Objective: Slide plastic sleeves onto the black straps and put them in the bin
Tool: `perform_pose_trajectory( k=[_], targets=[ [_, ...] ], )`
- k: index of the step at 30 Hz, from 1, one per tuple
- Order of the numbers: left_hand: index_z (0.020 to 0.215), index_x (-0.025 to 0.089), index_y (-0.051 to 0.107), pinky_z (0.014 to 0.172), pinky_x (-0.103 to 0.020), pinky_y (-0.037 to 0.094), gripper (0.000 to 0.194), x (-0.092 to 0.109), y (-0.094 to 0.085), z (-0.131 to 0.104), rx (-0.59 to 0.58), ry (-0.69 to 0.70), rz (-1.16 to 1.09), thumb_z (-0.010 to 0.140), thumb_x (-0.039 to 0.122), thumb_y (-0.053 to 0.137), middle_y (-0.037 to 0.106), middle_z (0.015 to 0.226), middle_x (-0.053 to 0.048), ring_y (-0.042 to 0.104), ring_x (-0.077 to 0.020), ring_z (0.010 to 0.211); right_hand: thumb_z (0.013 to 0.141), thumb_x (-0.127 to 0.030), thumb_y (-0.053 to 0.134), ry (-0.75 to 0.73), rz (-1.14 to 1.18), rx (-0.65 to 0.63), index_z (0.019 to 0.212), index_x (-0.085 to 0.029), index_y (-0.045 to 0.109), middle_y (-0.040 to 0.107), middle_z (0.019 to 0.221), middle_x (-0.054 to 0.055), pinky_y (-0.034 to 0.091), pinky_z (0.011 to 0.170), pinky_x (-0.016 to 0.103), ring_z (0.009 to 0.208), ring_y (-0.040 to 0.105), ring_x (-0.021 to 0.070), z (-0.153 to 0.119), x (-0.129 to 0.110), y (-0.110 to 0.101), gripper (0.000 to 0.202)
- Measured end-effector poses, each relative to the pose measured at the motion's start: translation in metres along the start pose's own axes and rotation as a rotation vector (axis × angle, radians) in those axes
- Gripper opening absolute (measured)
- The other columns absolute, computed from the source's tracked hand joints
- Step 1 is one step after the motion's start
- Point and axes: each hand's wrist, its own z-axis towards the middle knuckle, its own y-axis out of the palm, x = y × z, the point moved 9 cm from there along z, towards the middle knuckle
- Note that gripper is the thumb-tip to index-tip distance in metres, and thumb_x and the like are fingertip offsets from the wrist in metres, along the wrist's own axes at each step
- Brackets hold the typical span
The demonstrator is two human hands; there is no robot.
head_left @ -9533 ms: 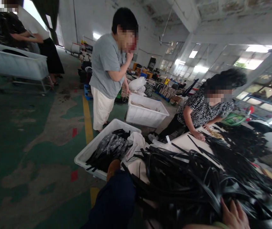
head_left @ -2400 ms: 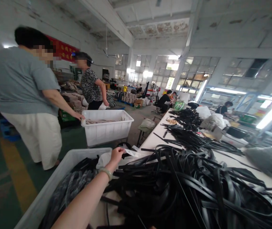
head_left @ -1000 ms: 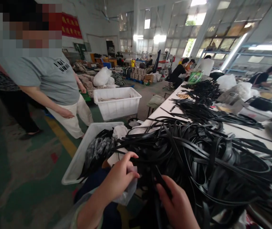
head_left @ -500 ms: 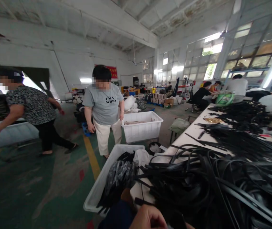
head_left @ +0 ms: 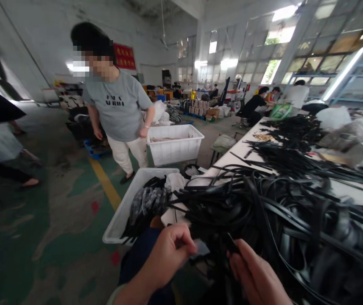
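My left hand (head_left: 171,248) is closed in a pinch, thumb against the curled fingers, at the near corner of the table. A pale, blurred patch lies just beyond its fingertips, and I cannot make out what the pinch holds. To its right, my right hand (head_left: 254,271) is closed on a black strap (head_left: 231,243), whose end sticks up past the thumb. Dark straps hang between the hands, blurred. A large heap of black straps (head_left: 283,212) covers the near part of the white table (head_left: 222,167), right beside my right hand.
Left of the table stands a white bin (head_left: 114,220) holding black straps. Behind it are another white bin (head_left: 175,148) and a standing person (head_left: 118,101). Another person (head_left: 0,156) is at the far left. Several people sit farther along the table, near a green bag (head_left: 280,111).
Both hands have risen into fuller view, and the right one now shows with the strap. The view has tipped downward. The standing person has turned their head; the person at left has moved outward.
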Motion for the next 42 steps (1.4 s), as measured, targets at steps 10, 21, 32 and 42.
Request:
perform_pose_trajectory(
  k=[10,21,32,42],
  targets=[
    [0.055,0.016,0.055,0.062,-0.024,0.035,0.022,-0.012,0.002,-0.003,-0.05,0.0,0.097,0.069,0.017,0.074,0.053,0.065,0.002,0.048,-0.0126,0.065,0.097,-0.024,0.041,-0.102,-0.516,-0.314,0.077,-0.024,0.05,0.063,0.069,-0.001,0.029,0.052,0.027,0.059,0.06,0.0153,0.005,-0.024,0.006,0.021],
    [0.057,0.017,0.06,0.063,-0.023,0.037,0.018,-0.012,0.012,-0.002,-0.148,0.002,0.15,0.072,0.011,0.068,0.055,0.065,0.002,0.052,-0.0128,0.067,0.096,-0.021,0.045,-0.123,-0.586,-0.343,0.08,-0.024,0.054,0.061,0.072,-0.002,0.025,0.053,0.027,0.06,0.058,0.013,0.011,-0.024,0.001,0.019],
    [0.066,0.018,0.071,0.069,-0.025,0.041,0.011,-0.006,0.026,0.003,-0.264,0.035,0.201,0.077,0.019,0.071,0.062,0.073,-0.001,0.058,-0.015,0.074,0.091,-0.019,0.055,-0.157,-0.739,-0.435,0.08,-0.024,0.06,0.065,0.069,-0.001,0.019,0.049,0.029,0.056,0.06,0.0144,0.007,-0.019,0.009,0.013],
    [0.08,0.019,0.07,0.071,-0.025,0.041,0.017,0.001,0.042,-0.002,-0.383,0.286,0.677,0.089,0.013,0.056,0.065,0.083,-0.002,0.061,-0.0156,0.079,0.081,-0.037,0.074,-0.096,-0.74,-0.576,0.087,-0.017,0.065,0.072,0.076,0.005,0.03,0.05,0.029,0.068,0.07,0.0231,0.008,-0.01,0.041,0.022]
  ],
)
